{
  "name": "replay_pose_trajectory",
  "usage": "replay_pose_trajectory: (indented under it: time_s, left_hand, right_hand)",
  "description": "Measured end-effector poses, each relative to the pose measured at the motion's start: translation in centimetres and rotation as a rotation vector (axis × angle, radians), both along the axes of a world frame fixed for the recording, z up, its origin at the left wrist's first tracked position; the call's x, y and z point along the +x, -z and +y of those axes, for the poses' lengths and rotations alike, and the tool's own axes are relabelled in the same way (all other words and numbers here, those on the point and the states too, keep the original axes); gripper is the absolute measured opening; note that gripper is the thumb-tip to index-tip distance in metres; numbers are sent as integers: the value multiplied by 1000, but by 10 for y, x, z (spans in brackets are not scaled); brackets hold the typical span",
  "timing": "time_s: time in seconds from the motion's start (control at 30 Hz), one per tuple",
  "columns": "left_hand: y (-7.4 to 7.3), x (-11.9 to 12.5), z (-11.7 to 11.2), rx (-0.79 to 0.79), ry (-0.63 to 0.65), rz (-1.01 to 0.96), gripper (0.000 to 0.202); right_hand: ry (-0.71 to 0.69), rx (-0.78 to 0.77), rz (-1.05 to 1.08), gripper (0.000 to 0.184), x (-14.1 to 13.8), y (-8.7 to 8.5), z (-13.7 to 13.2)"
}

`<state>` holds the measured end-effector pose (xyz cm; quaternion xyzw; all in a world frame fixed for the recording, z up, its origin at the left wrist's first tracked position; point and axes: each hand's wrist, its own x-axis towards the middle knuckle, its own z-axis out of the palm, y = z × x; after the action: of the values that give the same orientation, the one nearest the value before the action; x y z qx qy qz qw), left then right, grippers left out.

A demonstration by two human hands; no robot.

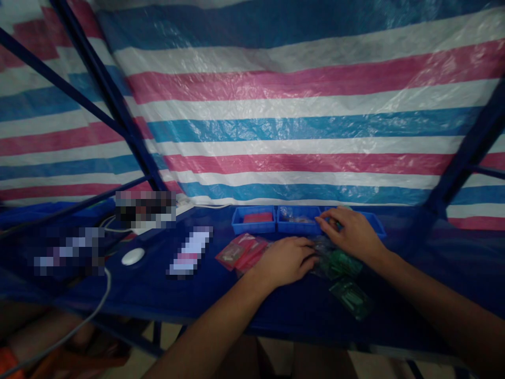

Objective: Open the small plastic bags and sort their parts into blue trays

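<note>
My left hand point(284, 259) rests on the blue table point(158, 289), fingers curled down beside a pile of red packets point(241, 251) and touching small clear bags point(321, 246). My right hand point(351, 231) lies over green packets point(340, 263), its fingers bent and reaching toward the middle blue tray point(299, 227). What the fingertips pinch is too dark to make out. Another green packet point(351, 297) lies nearer the table's front edge.
Three small blue trays stand in a row at the back; the left tray point(253, 220) holds a red item. A white mouse point(133, 256) and cables lie at the left. A striped tarp point(276, 105) on dark blue poles closes off the back.
</note>
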<state>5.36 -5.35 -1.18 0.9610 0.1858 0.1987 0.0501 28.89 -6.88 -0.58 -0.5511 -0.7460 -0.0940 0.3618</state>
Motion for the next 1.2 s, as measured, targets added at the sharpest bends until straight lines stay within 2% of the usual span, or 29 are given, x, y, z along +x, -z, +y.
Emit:
replay_pose_trajectory:
  time_s: [0.3,0.4,0.5,0.63,0.7,0.87,1.0,1.07,1.2]
  left_hand:
    - [-1,-7,8,36,-146,-20,17]
    - [-5,-9,9,13,-165,-118,15]
    - [-9,-12,11,-17,-178,-255,13]
    - [-13,-15,13,-75,-159,-442,11]
    - [-15,-15,14,-102,-137,-492,10]
    - [-14,-13,14,-188,-141,-567,9]
    - [-12,-11,13,-346,-144,-632,23]
    - [-12,-11,13,-402,-135,-650,24]
    - [-13,-10,13,-389,-153,-656,20]
  right_hand:
    - [-91,22,46,28,-11,1,-5]
    - [-137,30,75,25,-14,2,-6]
    - [-240,55,103,25,-16,4,-6]
    - [-344,14,216,41,-24,8,-7]
    - [-351,-60,333,42,-28,12,-7]
    - [-344,-164,593,21,-35,22,-4]
    - [-351,-177,669,26,-35,24,-3]
    - [-362,-188,699,29,-35,24,-3]
    - [-376,-209,753,30,-36,21,-4]
